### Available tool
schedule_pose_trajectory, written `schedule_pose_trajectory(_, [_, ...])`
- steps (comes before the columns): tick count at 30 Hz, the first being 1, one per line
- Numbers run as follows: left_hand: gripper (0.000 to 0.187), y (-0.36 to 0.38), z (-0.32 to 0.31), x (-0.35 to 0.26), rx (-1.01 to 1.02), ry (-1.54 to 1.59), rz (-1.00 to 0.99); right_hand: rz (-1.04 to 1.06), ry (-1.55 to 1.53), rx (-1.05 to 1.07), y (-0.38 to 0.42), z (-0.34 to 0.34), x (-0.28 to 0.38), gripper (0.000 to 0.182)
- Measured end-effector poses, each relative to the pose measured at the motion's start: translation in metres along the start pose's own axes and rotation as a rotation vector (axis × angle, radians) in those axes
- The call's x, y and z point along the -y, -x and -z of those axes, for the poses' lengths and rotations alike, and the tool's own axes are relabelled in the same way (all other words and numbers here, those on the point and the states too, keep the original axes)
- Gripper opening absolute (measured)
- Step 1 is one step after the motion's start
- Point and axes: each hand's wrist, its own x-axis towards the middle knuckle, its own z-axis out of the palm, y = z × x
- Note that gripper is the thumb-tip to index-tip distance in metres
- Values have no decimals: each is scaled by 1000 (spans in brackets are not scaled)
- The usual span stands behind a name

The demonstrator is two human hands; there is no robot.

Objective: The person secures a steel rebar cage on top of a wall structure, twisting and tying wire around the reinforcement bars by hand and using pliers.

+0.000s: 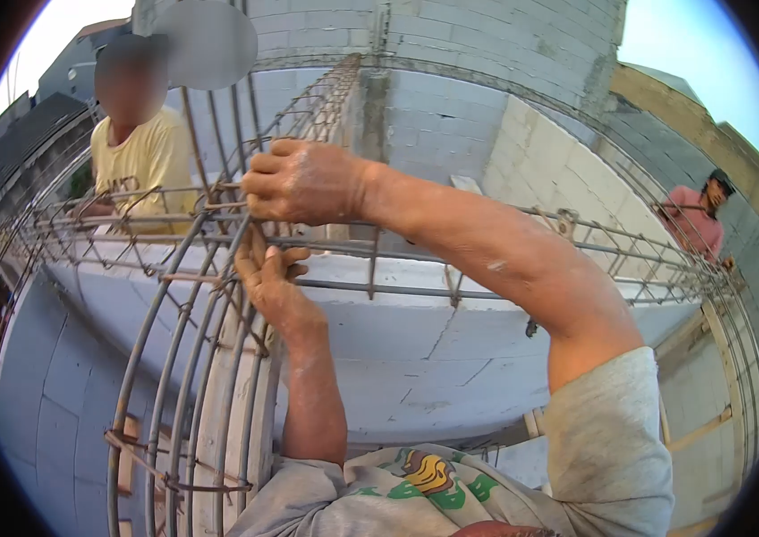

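My right hand [299, 182] is a closed fist at the upper bars of a rebar joint [218, 215]; what it holds is hidden. Just below, my left hand [279, 282] reaches up to the same joint, with its fingers bent around the bars and some of them curled. Whatever lies between its fingers is too small to make out. Long vertical bars [173, 358] tied with thin stirrups run down from the joint. A horizontal rebar cage [415, 291] extends rightward from it, over a block wall [433, 358].
Beyond the cage at the left is a person in a yellow shirt [142, 161]. Another person in a pink shirt [697, 219] is at the far right. Upright bars rise behind the joint, and another cage [330, 94] runs toward the back wall [451, 45].
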Motion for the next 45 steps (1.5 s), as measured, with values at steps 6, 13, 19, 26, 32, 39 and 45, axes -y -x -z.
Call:
schedule_pose_trajectory(6, [45,0,4,8,11,-56,-61,-64,24,-100,0,-9,14,11])
schedule_pose_trajectory(13, [41,1,2,8,-55,-160,-81,-414,-119,172,-10,-21,38,20])
schedule_pose_trajectory(19, [38,-15,22,25,2,-121,-135,-1066,-471,337,-43,-5,48,21])
schedule_pose_trajectory(26, [26,-63,61,70,176,-412,-436,-1199,-348,1,-37,-8,104,24])
schedule_pose_trajectory(32, [32,-11,38,36,201,-1128,-773,-1206,-452,-100,30,75,169,29])
schedule_pose_trajectory(39, [36,-49,16,25,158,-621,-364,-1586,-629,-572,95,86,244,18])
schedule_pose_trajectory(45, [36,-43,3,28,247,-410,-304,-1776,-651,-444,125,85,270,21])
